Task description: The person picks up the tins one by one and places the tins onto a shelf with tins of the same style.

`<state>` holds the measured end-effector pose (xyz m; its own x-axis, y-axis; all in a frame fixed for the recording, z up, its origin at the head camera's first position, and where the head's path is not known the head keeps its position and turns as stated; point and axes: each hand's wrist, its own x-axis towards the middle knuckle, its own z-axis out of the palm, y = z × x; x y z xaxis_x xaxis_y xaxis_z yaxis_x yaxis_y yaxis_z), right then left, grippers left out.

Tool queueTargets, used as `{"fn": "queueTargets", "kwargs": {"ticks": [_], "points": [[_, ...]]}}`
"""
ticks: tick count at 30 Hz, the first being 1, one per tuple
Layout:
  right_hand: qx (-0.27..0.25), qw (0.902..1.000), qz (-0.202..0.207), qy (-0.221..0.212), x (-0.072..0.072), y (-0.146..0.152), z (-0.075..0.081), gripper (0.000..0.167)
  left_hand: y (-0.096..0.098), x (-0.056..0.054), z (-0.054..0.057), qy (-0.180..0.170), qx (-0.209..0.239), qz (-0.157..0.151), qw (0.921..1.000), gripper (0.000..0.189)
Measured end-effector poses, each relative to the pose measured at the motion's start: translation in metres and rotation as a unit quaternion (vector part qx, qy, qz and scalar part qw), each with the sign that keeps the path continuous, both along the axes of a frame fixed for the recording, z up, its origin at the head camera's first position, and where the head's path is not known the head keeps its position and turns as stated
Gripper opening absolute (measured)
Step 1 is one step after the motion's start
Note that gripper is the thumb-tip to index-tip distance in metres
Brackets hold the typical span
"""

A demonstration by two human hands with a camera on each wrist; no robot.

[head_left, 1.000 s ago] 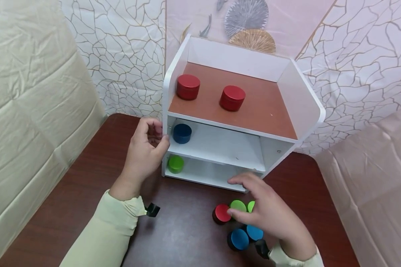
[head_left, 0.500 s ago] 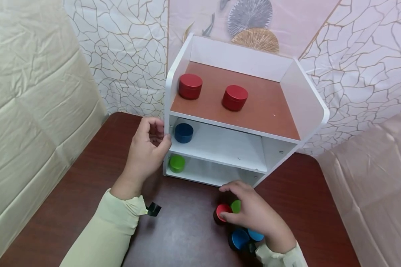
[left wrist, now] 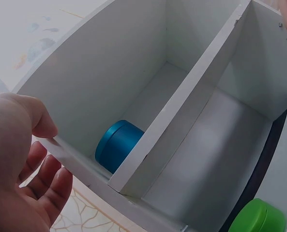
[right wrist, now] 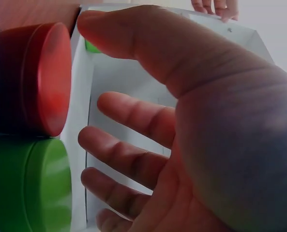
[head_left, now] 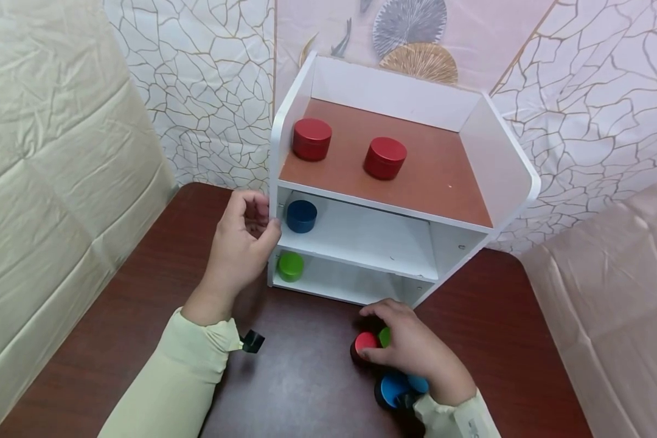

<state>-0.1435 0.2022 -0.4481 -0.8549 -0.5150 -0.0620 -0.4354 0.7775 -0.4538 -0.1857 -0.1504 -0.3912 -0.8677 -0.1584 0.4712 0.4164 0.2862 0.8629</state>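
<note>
A white three-tier shelf [head_left: 511,176] stands on the brown table. My left hand [head_left: 265,216] grips its left side panel, thumb on the front edge; the left wrist view shows this hand [left wrist: 49,150] beside the blue tin [left wrist: 116,145] on the middle shelf. A green tin [head_left: 291,266] sits on the bottom shelf. My right hand [head_left: 371,333] hovers over a cluster of tins on the table, fingers loosely curved, thumb by the red tin [head_left: 364,342]. In the right wrist view, the hand [right wrist: 92,67] is beside a red tin [right wrist: 32,77] and a green tin [right wrist: 29,183], holding nothing.
Two red tins [head_left: 312,139] [head_left: 385,157] stand on the shelf's brown top. Blue tins [head_left: 392,389] lie on the table under my right wrist. Patterned wall sheets close in behind and to both sides. Bare tabletop [head_left: 306,383] lies between my arms.
My right hand has drawn back from the shelf's bottom edge and settled lower over the table tins, covering the green ones. The left hand has stayed on the side panel.
</note>
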Motion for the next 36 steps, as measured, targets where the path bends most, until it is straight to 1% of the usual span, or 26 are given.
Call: {"fn": "queueTargets", "kwargs": {"ticks": [7,12,16,23,31,34,36], "points": [[0.012,0.9999,0.002,-0.003,-0.0031,0.0008,-0.0069,0.06,0.0004,-0.0004,0.0004,-0.002,0.002,-0.001,1.0,0.033],[0.019,0.9995,0.002,-0.023,-0.0041,0.0021,-0.0098,0.059,0.0007,0.0,0.0007,-0.003,0.001,0.0,1.0,0.034],[0.025,0.9992,0.005,-0.032,-0.0045,0.0036,-0.01,0.056,0.0008,0.0006,0.0011,-0.004,0.001,0.0,1.0,0.033],[0.027,0.9989,0.022,-0.032,-0.0049,0.0052,-0.0083,0.05,0.0006,0.0004,0.0015,-0.008,0.006,0.0,0.9999,0.033],[0.028,0.9981,0.028,-0.047,-0.0047,0.0059,-0.0078,0.046,0.0003,0.0001,0.0003,-0.005,-0.001,0.003,1.0,0.033],[0.029,0.9975,0.03,-0.057,-0.0048,0.006,-0.008,0.047,0.0001,-0.0002,0.0001,-0.005,-0.004,0.004,1.0,0.033],[0.028,0.9972,0.031,-0.063,-0.0046,0.0061,-0.008,0.051,0.0001,0.0,0.0004,-0.006,-0.003,0.003,1.0,0.034]]}}
